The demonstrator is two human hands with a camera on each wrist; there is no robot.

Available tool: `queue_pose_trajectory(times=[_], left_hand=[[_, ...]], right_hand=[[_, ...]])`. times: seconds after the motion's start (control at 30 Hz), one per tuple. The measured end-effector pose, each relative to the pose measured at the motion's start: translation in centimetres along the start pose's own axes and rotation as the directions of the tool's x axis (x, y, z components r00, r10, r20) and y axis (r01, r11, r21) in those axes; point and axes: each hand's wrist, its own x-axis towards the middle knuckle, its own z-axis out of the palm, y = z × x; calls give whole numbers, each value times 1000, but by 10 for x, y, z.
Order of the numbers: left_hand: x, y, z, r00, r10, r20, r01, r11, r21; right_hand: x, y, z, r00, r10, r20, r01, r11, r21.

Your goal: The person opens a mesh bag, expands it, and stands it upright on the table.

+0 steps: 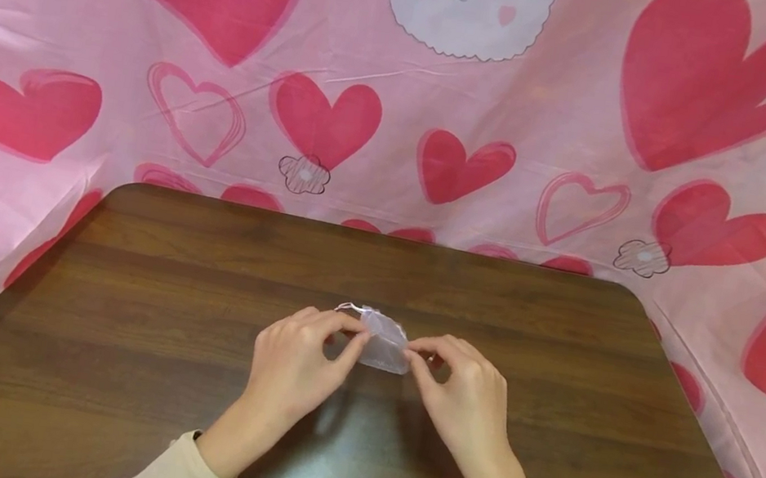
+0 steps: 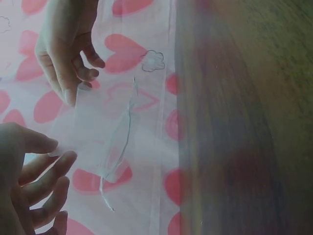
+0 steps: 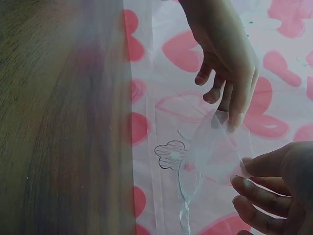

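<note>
Between the two hands a small sheer white drawstring pouch point(image 1: 384, 345) is held above the table. My left hand point(image 1: 297, 352) pinches its left side between thumb and index finger. On the opposite side, my right hand point(image 1: 468, 390) pinches the pouch's edge the same way. A thin white cord runs along the gathered end of the pouch point(image 2: 98, 127) and dangles loose in the left wrist view. Through the see-through cloth of the pouch point(image 3: 215, 152) the pink backdrop shows in the right wrist view, and nothing can be made out inside it.
The dark brown wooden table point(image 1: 201, 261) spreads under both hands, with rounded far corners. Around its back and sides hangs a pink cloth point(image 1: 408, 69) printed with red hearts. Beige sleeves point(image 1: 188, 474) cover the forearms at the near edge.
</note>
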Motion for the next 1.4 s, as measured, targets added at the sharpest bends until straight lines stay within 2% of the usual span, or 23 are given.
queue_pose_trajectory(times=[0.13, 0.43, 0.53, 0.73, 0.93, 1.07, 1.2, 1.3, 1.4], left_hand=[[1, -2, 0, 1000, 0, -14, 0, 1000, -12], [5, -6, -2, 998, -40, -47, 37, 997, -74], [6, -8, -5, 996, -74, -47, 69, 992, -103], [10, -10, -10, 981, -195, 20, 195, 960, -203], [12, -12, -14, 970, -234, 61, 241, 922, -304], [13, -13, -15, 962, -259, 89, 274, 891, -362], [13, -14, -16, 954, -280, 105, 298, 867, -400], [13, -13, -14, 957, -269, 109, 289, 862, -416], [14, -13, -12, 963, -240, 124, 270, 867, -420]], right_hand=[[1, 1, -1, 1000, 5, 0, -5, 1000, 22], [2, 2, -3, 999, 32, 31, -34, 995, 94], [3, 3, -5, 997, 62, 44, -66, 993, 99], [4, 8, -8, 988, 145, 56, -148, 987, 69], [6, 13, -11, 977, 200, 76, -206, 976, 70], [7, 17, -11, 956, 260, 132, -271, 960, 70], [8, 18, -12, 914, 338, 223, -363, 929, 79], [9, 17, -12, 880, 370, 299, -418, 902, 113], [10, 17, -12, 867, 374, 329, -439, 885, 153]])
